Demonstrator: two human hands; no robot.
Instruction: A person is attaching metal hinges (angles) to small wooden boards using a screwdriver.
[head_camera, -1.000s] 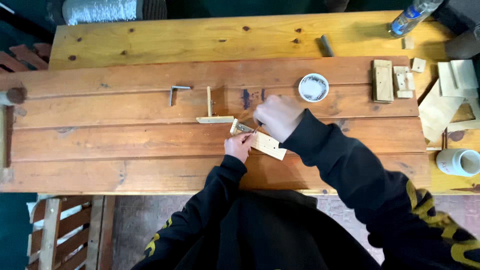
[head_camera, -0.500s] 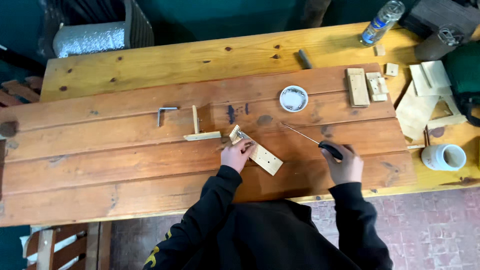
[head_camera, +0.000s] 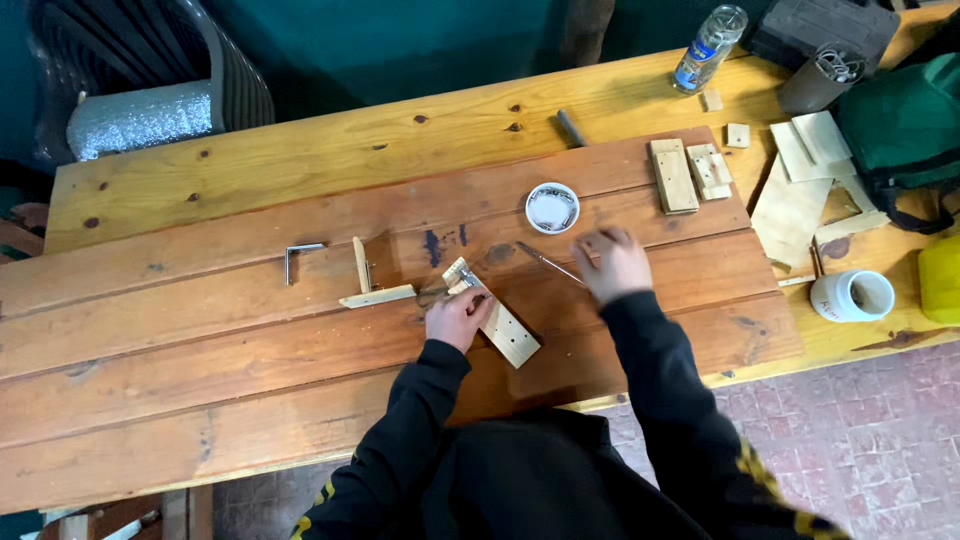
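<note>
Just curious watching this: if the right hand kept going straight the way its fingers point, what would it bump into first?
Probably the small round white dish: the right hand points up and left toward it, though the hand is blurred, so direction is uncertain.

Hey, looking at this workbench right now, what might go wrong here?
1. The right hand holds a thin pointed tool aimed toward the left hand; a slip might jab those fingers.
2. Only the left hand steadies the small wood block, so it may shift under pressure.
3. The small white dish sits near the right hand and might get knocked.
</note>
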